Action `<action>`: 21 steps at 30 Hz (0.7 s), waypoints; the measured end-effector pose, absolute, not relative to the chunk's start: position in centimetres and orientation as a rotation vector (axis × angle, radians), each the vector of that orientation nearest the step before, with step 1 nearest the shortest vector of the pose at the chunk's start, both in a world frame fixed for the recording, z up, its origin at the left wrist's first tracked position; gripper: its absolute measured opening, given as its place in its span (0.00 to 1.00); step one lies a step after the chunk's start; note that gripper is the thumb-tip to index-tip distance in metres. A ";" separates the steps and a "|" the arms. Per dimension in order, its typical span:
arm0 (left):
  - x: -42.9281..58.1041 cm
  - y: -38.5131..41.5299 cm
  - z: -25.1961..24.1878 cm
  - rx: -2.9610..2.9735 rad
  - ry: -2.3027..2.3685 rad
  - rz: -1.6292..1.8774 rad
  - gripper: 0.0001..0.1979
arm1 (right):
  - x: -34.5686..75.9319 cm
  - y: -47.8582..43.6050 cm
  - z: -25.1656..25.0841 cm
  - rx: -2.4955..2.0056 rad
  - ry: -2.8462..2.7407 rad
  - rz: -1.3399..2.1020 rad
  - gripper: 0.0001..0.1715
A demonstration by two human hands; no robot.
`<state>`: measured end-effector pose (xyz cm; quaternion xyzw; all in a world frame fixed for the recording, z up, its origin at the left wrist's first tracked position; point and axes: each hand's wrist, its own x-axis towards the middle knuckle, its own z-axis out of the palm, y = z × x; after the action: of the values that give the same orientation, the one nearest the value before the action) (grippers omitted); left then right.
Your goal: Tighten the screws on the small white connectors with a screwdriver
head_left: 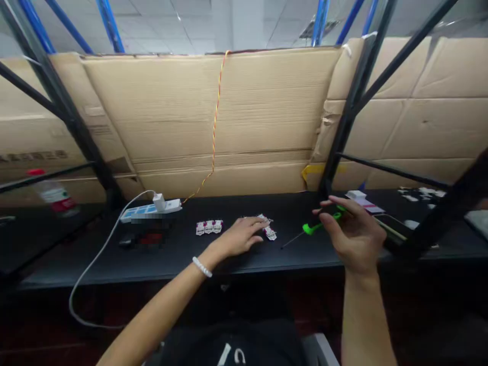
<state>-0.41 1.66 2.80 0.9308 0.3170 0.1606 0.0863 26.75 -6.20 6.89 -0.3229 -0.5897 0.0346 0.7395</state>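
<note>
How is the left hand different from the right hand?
The left hand lies low on the black bench, fingertips at small white-and-pink pieces; the right hand is raised above it. The left hand holds nothing; the right hand grips a green-and-black screwdriver. The left wrist wears a white bead bracelet; the right wrist is bare. Both are bare hands over the same bench.

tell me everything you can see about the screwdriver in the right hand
The screwdriver has a bright green handle with black parts, plastic by the look, and a thin dark shaft. The right hand grips the handle's back end between fingers and thumb. It slants down to the left, tip low over the black table near small white pieces; contact there is unclear.
</note>
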 end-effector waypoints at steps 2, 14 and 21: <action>2.1 1.2 2.6 2.809 0.938 0.439 0.24 | 27.0 -6.4 7.0 -0.706 -1.293 0.079 0.18; -1.8 -2.9 1.1 2.620 1.050 0.420 0.16 | 28.0 -6.5 7.3 -0.705 -1.258 0.046 0.19; -5.2 -2.7 2.1 2.558 1.201 0.502 0.11 | 27.5 -6.2 7.2 -0.703 -1.269 0.070 0.19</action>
<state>-5.23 -2.75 2.12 0.8831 0.4145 0.1734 0.1352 27.50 -6.23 7.19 -0.3212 -0.5801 0.0319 0.7479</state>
